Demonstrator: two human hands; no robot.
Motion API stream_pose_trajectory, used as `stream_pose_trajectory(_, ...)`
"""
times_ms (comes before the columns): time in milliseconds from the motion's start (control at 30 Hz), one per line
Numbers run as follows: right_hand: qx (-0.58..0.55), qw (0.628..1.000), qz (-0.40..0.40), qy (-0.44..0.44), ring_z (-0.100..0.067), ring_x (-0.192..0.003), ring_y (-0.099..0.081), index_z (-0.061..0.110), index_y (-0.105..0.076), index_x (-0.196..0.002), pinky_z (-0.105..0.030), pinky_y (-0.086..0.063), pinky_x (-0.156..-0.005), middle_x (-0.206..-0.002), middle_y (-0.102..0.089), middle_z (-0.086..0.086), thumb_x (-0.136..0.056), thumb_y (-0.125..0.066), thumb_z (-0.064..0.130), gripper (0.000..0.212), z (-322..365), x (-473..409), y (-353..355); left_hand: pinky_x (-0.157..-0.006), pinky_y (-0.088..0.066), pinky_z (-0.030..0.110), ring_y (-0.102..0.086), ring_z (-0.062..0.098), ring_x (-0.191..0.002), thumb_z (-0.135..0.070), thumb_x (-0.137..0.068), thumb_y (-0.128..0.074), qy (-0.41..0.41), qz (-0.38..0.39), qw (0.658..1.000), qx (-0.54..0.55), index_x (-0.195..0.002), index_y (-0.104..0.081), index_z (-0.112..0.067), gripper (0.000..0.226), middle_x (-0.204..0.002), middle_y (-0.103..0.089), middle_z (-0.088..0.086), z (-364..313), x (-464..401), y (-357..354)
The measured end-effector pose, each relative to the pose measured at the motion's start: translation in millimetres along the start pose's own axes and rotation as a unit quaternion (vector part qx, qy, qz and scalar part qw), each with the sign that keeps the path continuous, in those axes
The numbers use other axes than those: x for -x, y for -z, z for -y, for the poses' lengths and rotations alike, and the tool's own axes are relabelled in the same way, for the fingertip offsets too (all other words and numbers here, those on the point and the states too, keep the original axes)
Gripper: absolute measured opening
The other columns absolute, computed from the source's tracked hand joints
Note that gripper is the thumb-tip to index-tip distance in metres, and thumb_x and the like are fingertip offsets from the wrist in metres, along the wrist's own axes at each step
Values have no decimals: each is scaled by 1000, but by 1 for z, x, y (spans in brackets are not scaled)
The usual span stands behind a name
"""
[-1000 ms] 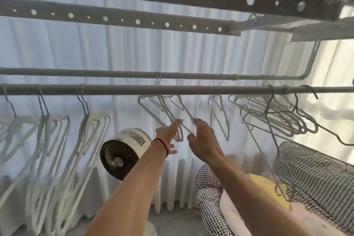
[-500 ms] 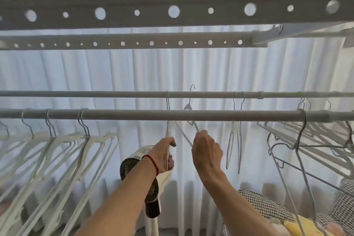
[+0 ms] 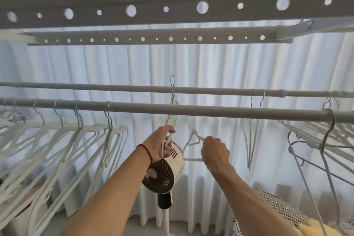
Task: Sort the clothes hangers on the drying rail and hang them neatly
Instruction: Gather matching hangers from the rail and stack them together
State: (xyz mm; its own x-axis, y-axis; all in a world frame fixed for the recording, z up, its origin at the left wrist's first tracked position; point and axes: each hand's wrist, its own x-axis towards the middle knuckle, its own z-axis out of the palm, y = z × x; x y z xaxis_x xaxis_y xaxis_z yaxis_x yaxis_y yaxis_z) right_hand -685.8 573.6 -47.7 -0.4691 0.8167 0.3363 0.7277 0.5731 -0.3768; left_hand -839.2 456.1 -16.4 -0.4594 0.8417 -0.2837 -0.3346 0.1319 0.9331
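Note:
Two grey rails cross the view: a near rail point(image 3: 210, 110) and a far rail point(image 3: 210, 89). My left hand point(image 3: 162, 144) is shut on a white hanger point(image 3: 171, 120) whose hook rises above the far rail. My right hand point(image 3: 215, 152) is shut on a second white hanger point(image 3: 193, 138), held below the near rail with its hook off the rails. Several white hangers point(image 3: 76, 140) hang in a row on the near rail at left. Another white hanger point(image 3: 251, 136) hangs from the far rail at right.
A cluster of grey wire hangers point(image 3: 325, 140) crowds the near rail at far right. A white standing fan point(image 3: 164, 174) stands just behind my left wrist. Two perforated bars point(image 3: 172, 9) run overhead. White curtains fill the background; a houndstooth cushion point(image 3: 277, 209) lies lower right.
Both hands have drawn their hangers off the far rail; the right one has dropped lower and sits below the near rail. The view has tilted upward.

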Motion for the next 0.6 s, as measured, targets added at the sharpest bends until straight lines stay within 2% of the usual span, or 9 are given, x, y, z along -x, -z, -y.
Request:
stream_pose_trajectory(100,13,1000,3,-1,-22,-59,-41,15,-48,-89,-32,-27,-52,-65,-38,5,-96,-40,5,15,-2,23,-9,-37,-28,18,-33,10,-43,-26,-82,-61,-7,2,1000,-28,-82,-49,-9,21,-62,-43,4,16,13,3)
stream_pose_trajectory(167,26,1000,6,-2,-26,-63,-46,17,-49,-88,-33,-33,-57,-65,-40,4,-99,-39,10,17,-7,39,-10,-38,-26,18,-31,10,-42,-19,-82,-60,-17,-30,999,-37,-91,-54,-7,16,-60,-42,3,43,21,4)
stream_pose_trajectory(233,35,999,8,-3,-29,-70,-52,18,-53,-85,-34,-37,-61,-66,-45,4,-103,-41,22,22,-16,55,-7,-39,-26,18,-31,11,-45,-10,-82,-58,-36,-54,997,-31,-102,-56,-4,22,-62,-40,3,78,26,9)
stream_pose_trajectory(367,-12,1000,18,5,-16,-56,-49,19,-66,-77,-30,-32,-51,-60,-53,7,-100,-54,47,38,-41,88,2,-51,-30,25,-36,14,-54,-6,-81,-56,-33,-30,999,-27,-104,-53,-5,24,-69,-39,8,142,38,30)
stream_pose_trajectory(467,-74,994,72,24,-13,-54,-60,20,-67,-62,-29,-44,-53,-53,-62,5,-91,-66,45,38,-68,122,1,-50,-32,28,-36,16,-56,-3,-66,-57,-29,-15,999,-38,-104,-52,-4,38,-74,-40,11,189,51,48)
stream_pose_trajectory(533,-110,986,118,30,-7,-49,-61,24,-69,-57,-27,-49,-54,-50,-64,5,-90,-72,44,38,-87,147,-2,-52,-38,30,-42,19,-58,-5,-61,-58,-13,-23,999,-41,-99,-56,1,39,-77,-44,15,218,66,60)
stream_pose_trajectory(600,-150,978,141,28,-4,-42,-56,29,-70,-54,-18,-44,-48,-48,-64,7,-89,-74,47,39,-108,177,-4,-60,-48,35,-50,24,-63,-8,-56,-59,14,-40,999,-29,-93,-60,6,39,-81,-51,18,249,87,70)
